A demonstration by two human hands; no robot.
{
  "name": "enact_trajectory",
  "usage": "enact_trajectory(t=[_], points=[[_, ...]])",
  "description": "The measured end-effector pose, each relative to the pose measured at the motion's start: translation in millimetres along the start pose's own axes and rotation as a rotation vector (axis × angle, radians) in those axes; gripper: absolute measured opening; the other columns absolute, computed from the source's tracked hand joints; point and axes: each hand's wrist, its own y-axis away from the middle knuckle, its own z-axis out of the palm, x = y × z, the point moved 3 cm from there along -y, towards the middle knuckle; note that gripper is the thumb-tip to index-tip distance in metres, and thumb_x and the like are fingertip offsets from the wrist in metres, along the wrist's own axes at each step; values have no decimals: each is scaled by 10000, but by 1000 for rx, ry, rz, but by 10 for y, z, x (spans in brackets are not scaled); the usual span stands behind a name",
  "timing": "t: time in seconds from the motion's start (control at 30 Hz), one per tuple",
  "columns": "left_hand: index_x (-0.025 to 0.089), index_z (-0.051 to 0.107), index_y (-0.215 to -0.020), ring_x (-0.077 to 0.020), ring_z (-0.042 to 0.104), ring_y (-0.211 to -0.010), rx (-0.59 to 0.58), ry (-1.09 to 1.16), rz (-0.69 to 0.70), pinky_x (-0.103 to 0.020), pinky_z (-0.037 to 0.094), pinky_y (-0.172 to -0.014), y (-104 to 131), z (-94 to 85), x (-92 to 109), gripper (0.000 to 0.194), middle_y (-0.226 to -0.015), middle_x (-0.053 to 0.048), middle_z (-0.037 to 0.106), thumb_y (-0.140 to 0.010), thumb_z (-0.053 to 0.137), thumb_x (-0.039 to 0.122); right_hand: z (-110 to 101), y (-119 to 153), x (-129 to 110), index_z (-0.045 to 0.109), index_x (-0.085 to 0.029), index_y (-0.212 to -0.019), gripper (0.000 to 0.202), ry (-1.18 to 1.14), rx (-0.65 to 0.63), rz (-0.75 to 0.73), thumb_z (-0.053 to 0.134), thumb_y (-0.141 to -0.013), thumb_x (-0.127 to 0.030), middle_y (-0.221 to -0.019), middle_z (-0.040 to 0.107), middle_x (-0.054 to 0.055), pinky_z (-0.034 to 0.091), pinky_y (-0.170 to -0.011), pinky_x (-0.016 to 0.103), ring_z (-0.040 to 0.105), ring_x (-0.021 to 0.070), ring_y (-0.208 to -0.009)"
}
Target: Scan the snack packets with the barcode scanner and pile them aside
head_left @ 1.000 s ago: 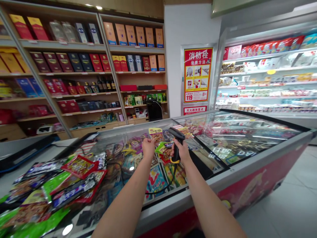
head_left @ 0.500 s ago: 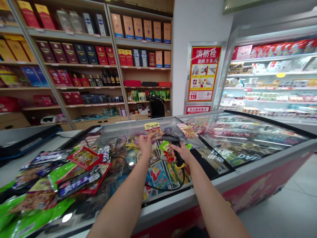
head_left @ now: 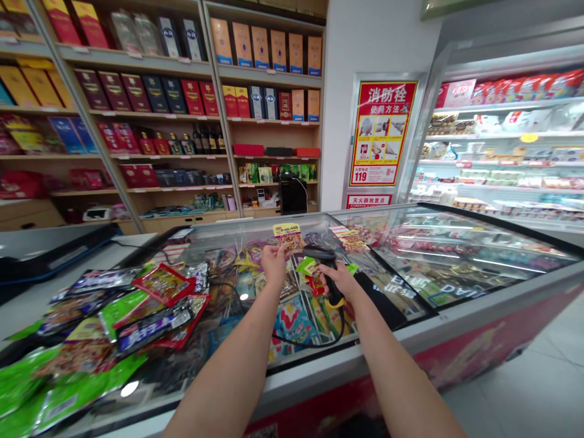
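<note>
My left hand [head_left: 274, 265] pinches the edge of a yellow-topped snack packet [head_left: 288, 233] above the glass lid of a chest freezer. Wrapped in my right hand [head_left: 340, 281] is a black and yellow barcode scanner [head_left: 319, 252], its head pointing left toward that packet. The scanner's cable [head_left: 314, 347] loops down over the glass. Behind the scanner grip, a green and red packet [head_left: 314, 277] lies partly hidden by my right fingers. Another yellow and brown snack packet [head_left: 350, 238] rests farther back on the lid.
A heap of snack packets [head_left: 155, 325] covers the left end of the freezer [head_left: 438, 331]. A dark flat object [head_left: 381, 304] lies right of the scanner. Behind are shelves of boxes [head_left: 269, 121], a red fire-hydrant notice [head_left: 383, 134] and a lit refrigerated display [head_left: 511, 137].
The view has turned slightly left, so everything sits a little farther right. Both hands keep their holds, and the scanner and packet stay nearly the same distance apart.
</note>
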Motion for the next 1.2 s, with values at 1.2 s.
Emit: enact_trajectory(t=[1.2], points=[[178, 549, -1052, -276, 600, -1003, 658, -691, -99, -427, 464, -849, -515, -3283, 320, 318, -1071, -107, 629, -760, 634, 273, 2319, -335, 57, 513, -185, -724, 413, -164, -403, 59, 737, -639, -522, -477, 573, -43, 437, -343, 231, 512, 110, -338]])
